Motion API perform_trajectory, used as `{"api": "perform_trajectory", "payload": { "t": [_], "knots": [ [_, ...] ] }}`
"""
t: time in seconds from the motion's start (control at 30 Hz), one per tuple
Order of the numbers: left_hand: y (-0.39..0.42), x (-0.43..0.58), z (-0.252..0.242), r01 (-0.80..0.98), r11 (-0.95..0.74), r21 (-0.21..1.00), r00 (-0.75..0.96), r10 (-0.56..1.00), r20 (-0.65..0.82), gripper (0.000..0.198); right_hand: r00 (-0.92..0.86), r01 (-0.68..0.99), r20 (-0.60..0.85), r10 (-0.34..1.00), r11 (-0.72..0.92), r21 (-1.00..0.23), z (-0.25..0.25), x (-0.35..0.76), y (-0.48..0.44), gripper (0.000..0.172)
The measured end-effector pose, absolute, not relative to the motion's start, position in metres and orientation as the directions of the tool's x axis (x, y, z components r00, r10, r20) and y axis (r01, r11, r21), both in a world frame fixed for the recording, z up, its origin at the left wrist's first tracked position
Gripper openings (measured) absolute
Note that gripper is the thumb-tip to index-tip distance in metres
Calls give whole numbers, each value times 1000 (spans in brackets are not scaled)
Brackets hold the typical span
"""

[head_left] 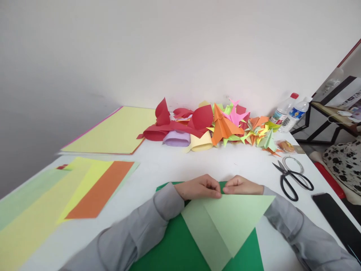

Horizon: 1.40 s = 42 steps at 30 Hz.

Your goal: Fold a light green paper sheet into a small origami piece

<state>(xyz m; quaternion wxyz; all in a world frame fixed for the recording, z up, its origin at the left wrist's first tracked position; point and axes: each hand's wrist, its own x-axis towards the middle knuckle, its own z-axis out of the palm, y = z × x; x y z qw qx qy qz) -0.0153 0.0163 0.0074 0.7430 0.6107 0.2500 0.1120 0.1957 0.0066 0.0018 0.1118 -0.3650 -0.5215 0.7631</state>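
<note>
1. Two hands, left hand point(201, 187) and right hand point(242, 185), pinch the top edge of the light green paper point(225, 222) with curled fingers.
2. The paper lies on a dark green sheet point(175, 248) on the table point(175, 165).

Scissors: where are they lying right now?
In the head view, the black scissors lie on the white table to the right, just past the right hand, between the pile of folded paper models and the dark phone.

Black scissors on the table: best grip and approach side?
Take the scissors by the handle loops, coming from the near right. They lie flat, with the blades pointing far-left and the loops facing the near right edge, so the grip stays clear of the tips.
</note>
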Motion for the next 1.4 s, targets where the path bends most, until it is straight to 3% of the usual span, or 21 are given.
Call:
{"api": "perform_trajectory", "payload": {
  "t": [0.2, 0.37, 0.6, 0.9, 1.07, 1.23, 1.4],
  "knots": [
    [16, -12, 6, 146, 50, 988, 892, 424, -154, 34, -768, 231, -362, 529, -298, -926, 7, 189, 0, 42],
    [19, -14, 3, 134, 34, 990, 892, 430, -136, 33, -772, 221, -363, 521, -316, -923, 2, 194, 2, 37],
    [21, -18, 11, 130, 167, 977, 869, 455, -193, 32, -771, 227, -404, 493, -381, -896, -1, 205, 9, 33],
    [25, -28, -1, -4, 482, 876, 791, 537, -292, 25, -775, 131, -357, 521, -420, -898, -3, 224, 21, 26],
    [28, -30, -4, -122, 508, 853, 754, 606, -253, 23, -730, -65, -226, 645, -395, -916, -13, 238, 27, 27],
    [28, -31, -3, -181, 511, 840, 727, 645, -235, 21, -779, -188, -105, 618, -390, -901, -17, 248, 31, 28],
    [29, -32, -2, -183, 519, 835, 724, 645, -243, 20, -778, -233, -72, 624, -392, -890, -13, 251, 33, 28]
  ]
}}
